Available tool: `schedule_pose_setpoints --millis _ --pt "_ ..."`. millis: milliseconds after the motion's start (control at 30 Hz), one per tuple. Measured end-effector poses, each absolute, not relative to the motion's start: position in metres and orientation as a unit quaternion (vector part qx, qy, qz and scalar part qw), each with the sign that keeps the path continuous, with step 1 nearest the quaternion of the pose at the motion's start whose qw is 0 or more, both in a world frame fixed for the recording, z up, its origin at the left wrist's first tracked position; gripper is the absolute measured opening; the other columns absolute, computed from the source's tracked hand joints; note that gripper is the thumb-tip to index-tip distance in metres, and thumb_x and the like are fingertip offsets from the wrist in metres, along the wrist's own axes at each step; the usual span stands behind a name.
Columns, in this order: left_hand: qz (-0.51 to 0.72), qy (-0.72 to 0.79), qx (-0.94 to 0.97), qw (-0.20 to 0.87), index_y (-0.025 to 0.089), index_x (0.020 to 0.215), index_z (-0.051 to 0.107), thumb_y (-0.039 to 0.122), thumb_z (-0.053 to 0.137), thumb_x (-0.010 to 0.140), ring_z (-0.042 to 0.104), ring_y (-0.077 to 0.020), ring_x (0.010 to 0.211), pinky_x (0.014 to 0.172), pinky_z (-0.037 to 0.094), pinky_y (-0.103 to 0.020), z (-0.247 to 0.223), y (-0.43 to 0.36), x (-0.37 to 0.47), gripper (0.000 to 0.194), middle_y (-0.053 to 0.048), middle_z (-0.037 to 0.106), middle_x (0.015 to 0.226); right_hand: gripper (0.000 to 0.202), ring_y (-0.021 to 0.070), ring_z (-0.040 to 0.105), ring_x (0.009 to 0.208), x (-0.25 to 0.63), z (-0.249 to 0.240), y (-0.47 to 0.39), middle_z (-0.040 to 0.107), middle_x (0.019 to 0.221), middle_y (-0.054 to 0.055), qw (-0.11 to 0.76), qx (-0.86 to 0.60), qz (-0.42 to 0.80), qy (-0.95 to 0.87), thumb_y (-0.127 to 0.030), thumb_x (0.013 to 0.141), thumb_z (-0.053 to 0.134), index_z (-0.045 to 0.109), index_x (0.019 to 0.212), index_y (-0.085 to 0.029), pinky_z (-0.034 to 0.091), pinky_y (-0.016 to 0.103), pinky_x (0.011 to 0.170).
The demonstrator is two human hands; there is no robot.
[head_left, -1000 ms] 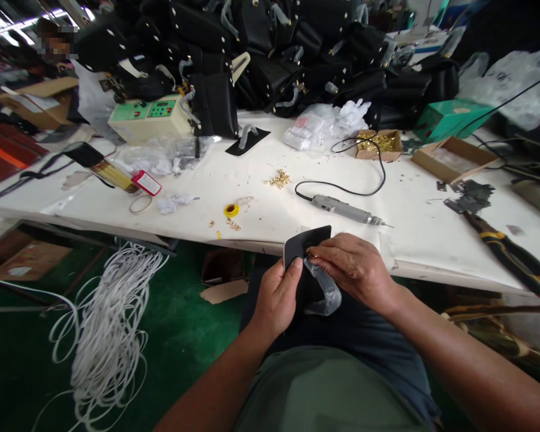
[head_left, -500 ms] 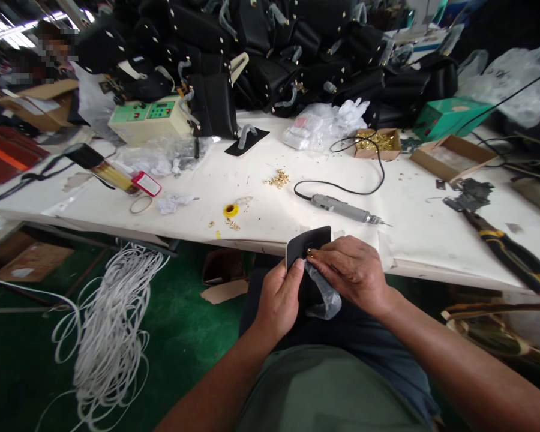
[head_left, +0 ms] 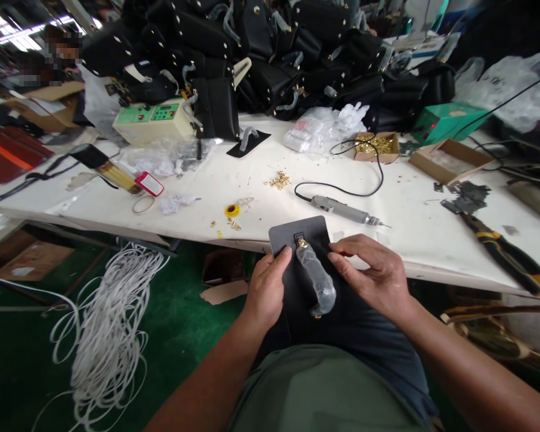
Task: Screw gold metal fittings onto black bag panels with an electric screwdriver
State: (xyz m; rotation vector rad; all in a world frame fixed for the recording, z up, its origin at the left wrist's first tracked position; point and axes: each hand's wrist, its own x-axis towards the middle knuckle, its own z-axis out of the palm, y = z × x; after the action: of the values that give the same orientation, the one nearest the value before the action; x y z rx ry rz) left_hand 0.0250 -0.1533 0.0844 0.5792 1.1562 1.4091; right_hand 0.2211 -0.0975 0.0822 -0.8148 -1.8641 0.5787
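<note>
A black panel [head_left: 281,237] with rounded corners is held over my lap at the table's front edge. My left hand [head_left: 269,288] grips its left side, thumb on top. On the panel lies a plastic-wrapped handle [head_left: 315,277], its upper end at a gold fitting [head_left: 302,243]. My right hand [head_left: 372,270] is at the panel's upper right edge, thumb and forefinger close together; whether they pinch the edge is unclear. Behind the panel, a grey electric screwdriver [head_left: 342,209] lies on the white table [head_left: 261,225], and a small pile of gold pieces [head_left: 279,180] sits further back.
Black bags [head_left: 270,78] are heaped at the back. A yellow tape roll [head_left: 231,210] lies left of centre, pliers [head_left: 506,249] at the right. A small box [head_left: 375,155] holds gold parts. Another panel with a handle [head_left: 248,144] lies near the bags. White cord [head_left: 112,336] hangs at left.
The panel has turned to show more of its face, with the fitting now uncovered. My right hand has moved right, off the fitting, to the panel's edge.
</note>
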Motion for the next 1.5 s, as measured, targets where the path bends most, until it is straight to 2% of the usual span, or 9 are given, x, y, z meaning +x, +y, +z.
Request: schedule_pose_setpoints --millis 167,300,400,533,667,767,967,1267,1500 --pt "0.626 0.525 0.132 0.561 0.015 0.098 0.08 0.038 0.087 0.078 0.076 -0.0255 0.099 0.093 0.058 -0.034 0.093 -0.144 0.024 0.032 -0.006 0.082 0.097 0.031 0.0186 0.066 0.085 0.229 0.073 -0.114 0.073 0.103 0.006 0.44 -0.479 0.413 -0.638 -0.041 0.09 0.081 0.075 0.115 -0.023 0.053 0.031 0.072" --pt "0.644 0.516 0.07 0.561 0.017 0.099 0.08 0.034 0.087 0.077 0.077 -0.0253 0.105 0.099 0.058 -0.034 0.095 -0.135 0.021 0.029 -0.004 0.083 0.095 0.036 0.014 0.061 0.067 0.227 0.069 -0.134 0.072 0.081 0.002 0.314 -0.457 0.685 -0.472 -0.054 0.086 0.082 0.075 0.089 -0.019 0.047 0.025 0.06" --pt "0.604 0.462 0.089 0.643 0.018 0.104 0.081 0.04 0.084 0.081 0.076 -0.0282 0.108 0.101 0.058 -0.038 0.094 -0.14 0.026 0.033 -0.007 0.083 0.1 0.039 0.0127 0.058 0.059 0.22 0.069 -0.138 0.069 0.071 0.0 0.356 -0.457 0.732 -0.358 -0.053 0.079 0.088 0.069 0.079 -0.019 0.045 0.024 0.056" --pt "0.525 0.451 0.163 0.703 0.013 0.109 0.079 0.041 0.088 0.077 0.077 -0.0314 0.101 0.094 0.06 -0.041 0.09 -0.16 0.036 0.043 -0.012 0.082 0.103 0.04 0.0177 0.063 0.067 0.214 0.07 -0.129 0.073 0.081 0.003 0.39 -0.468 0.701 -0.372 -0.056 0.08 0.086 0.071 0.09 -0.02 0.051 0.029 0.061" --pt "0.55 0.492 0.203 0.643 0.014 0.112 0.077 0.046 0.085 0.081 0.077 -0.0271 0.094 0.089 0.059 -0.036 0.08 -0.168 0.039 0.045 -0.011 0.082 0.102 0.042 0.0208 0.064 0.082 0.217 0.069 -0.127 0.07 0.096 0.004 0.459 -0.538 0.44 -0.554 -0.052 0.084 0.083 0.07 0.112 -0.023 0.053 0.034 0.072" --pt "0.557 0.524 0.245 0.596 0.015 0.108 0.078 0.049 0.083 0.083 0.075 -0.0235 0.091 0.084 0.057 -0.032 0.075 -0.168 0.036 0.043 -0.008 0.081 0.101 0.024 0.0221 0.064 0.087 0.219 0.068 -0.133 0.068 0.095 0.005 0.458 -0.482 0.27 -0.696 -0.043 0.09 0.081 0.074 0.104 -0.025 0.052 0.038 0.079" --pt "0.539 0.57 0.306 0.539 0.016 0.096 0.076 0.055 0.077 0.086 0.068 -0.0185 0.073 0.069 0.051 -0.027 0.075 -0.167 0.035 0.041 -0.003 0.077 0.085 0.016 0.0247 0.063 0.086 0.215 0.072 -0.138 0.071 0.092 0.007 0.412 -0.422 0.167 -0.79 -0.036 0.093 0.079 0.078 0.106 -0.027 0.046 0.045 0.08" --pt "0.525 0.59 0.352 0.503 0.017 0.085 0.071 0.054 0.073 0.09 0.056 -0.0135 0.067 0.066 0.047 -0.024 0.077 -0.166 0.036 0.038 0.001 0.068 0.076 0.009 0.0222 0.065 0.084 0.21 0.078 -0.134 0.07 0.086 0.002 0.437 -0.389 0.317 -0.747 -0.021 0.093 0.075 0.07 0.088 -0.025 0.049 0.041 0.08" --pt "0.501 0.594 0.354 0.521 0.016 0.087 0.074 0.056 0.074 0.087 0.058 -0.0165 0.069 0.065 0.045 -0.025 0.078 -0.164 0.027 0.04 0.0 0.068 0.075 0.014 0.0187 0.071 0.083 0.22 0.083 -0.127 0.076 0.097 0.005 0.397 -0.302 0.286 -0.818 -0.021 0.097 0.074 0.077 0.11 -0.025 0.056 0.034 0.074"
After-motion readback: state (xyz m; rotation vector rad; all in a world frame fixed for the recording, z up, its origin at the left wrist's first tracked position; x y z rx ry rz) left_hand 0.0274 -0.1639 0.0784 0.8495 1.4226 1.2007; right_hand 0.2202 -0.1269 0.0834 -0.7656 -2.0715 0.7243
